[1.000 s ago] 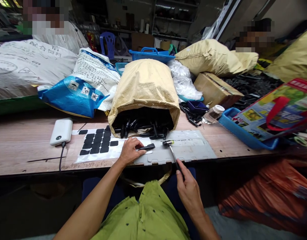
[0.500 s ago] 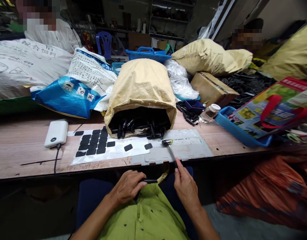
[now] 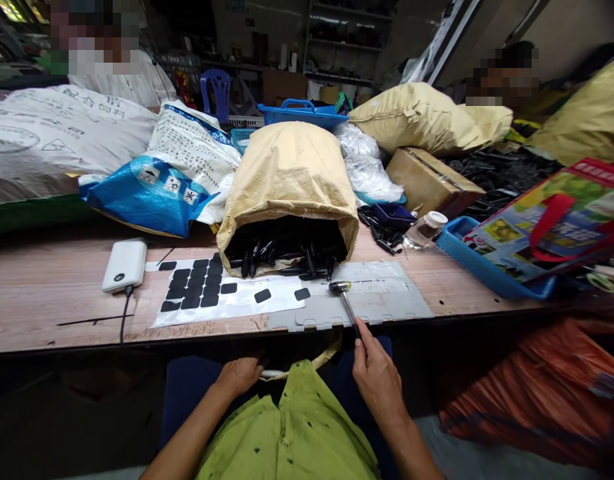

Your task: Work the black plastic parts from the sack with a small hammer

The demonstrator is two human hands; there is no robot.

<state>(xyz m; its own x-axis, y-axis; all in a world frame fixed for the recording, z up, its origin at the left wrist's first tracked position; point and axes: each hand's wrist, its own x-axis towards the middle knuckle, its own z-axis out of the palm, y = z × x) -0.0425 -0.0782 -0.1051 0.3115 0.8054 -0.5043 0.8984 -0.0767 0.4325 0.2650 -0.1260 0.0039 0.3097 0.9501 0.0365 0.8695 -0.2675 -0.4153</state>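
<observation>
Below the table's [image 3: 27, 323] near edge, the left hand [image 3: 239, 375] is now reaching lower, its black piece gone from sight, perhaps being set aside; its hidden fingertips are leaving its grip uncertain. The right hand [image 3: 375, 367] is gripping a hammer [image 3: 349, 307] over a grey sheet [image 3: 387, 300]. Farther, a tan sack [image 3: 291, 163] is holding black parts [image 3: 311, 260].

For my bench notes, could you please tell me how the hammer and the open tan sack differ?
The hammer is slim; the sack is bulky. The right hand holds the hammer, while the sack lies on the table, its mouth showing black pieces.
</observation>
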